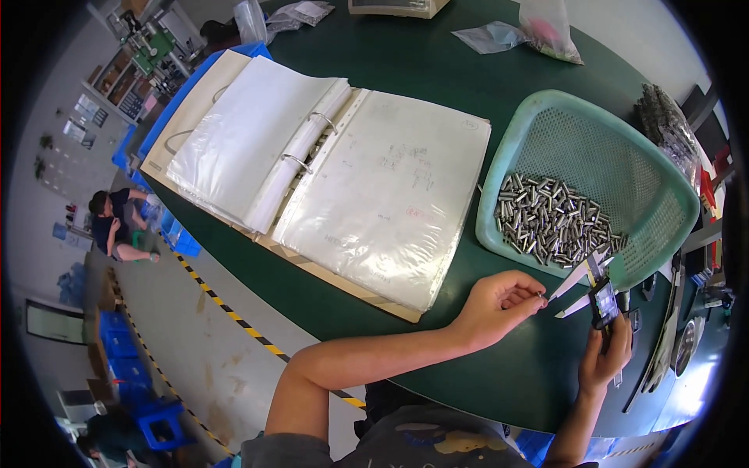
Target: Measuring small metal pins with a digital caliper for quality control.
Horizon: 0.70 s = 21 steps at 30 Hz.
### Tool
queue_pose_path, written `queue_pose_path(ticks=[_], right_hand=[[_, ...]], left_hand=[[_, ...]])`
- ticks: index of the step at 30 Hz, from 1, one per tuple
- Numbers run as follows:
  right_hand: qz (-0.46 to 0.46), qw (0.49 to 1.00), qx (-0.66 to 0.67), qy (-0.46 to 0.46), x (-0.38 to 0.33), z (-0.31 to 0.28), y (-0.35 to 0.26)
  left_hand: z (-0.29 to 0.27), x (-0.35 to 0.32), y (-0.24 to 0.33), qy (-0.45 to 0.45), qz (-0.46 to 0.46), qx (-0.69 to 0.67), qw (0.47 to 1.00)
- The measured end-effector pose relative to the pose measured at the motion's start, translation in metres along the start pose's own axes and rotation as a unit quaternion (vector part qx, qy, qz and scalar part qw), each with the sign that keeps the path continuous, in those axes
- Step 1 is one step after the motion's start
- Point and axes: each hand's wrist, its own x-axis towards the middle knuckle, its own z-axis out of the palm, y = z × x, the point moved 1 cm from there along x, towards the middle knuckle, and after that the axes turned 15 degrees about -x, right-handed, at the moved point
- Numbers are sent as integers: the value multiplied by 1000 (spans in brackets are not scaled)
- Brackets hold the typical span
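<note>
My left hand (499, 308) is closed in a pinch, with a small metal pin (540, 295) between thumb and fingertips; only its tip shows. My right hand (606, 355) grips a digital caliper (604, 303) by its body, display turned up. The caliper's jaws stand apart and point left toward the pin, which seems to be just outside them. Behind both hands is a pale green plastic basket (686, 204), where many short shiny metal pins (550, 222) lie in a loose heap. The caliper's upper part overlaps the basket's near rim.
An open ring binder (374, 195) with plastic sleeves covers the left of the green table (374, 47). Plastic bags (546, 31) lie at the back. Long tools and a glove (663, 359) lie at right. Two other people (117, 222) are in the room at far left.
</note>
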Motion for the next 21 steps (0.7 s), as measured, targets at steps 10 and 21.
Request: queue_pose_path(ticks=[10,21], right_hand=[[-32,999,21,-11,2,3,7],[23,994,63,-82,-1,2,7]], left_hand=[[-5,0,-4,-3,-2,6,1000],[-3,-1,1,8,-15,15,1000]])
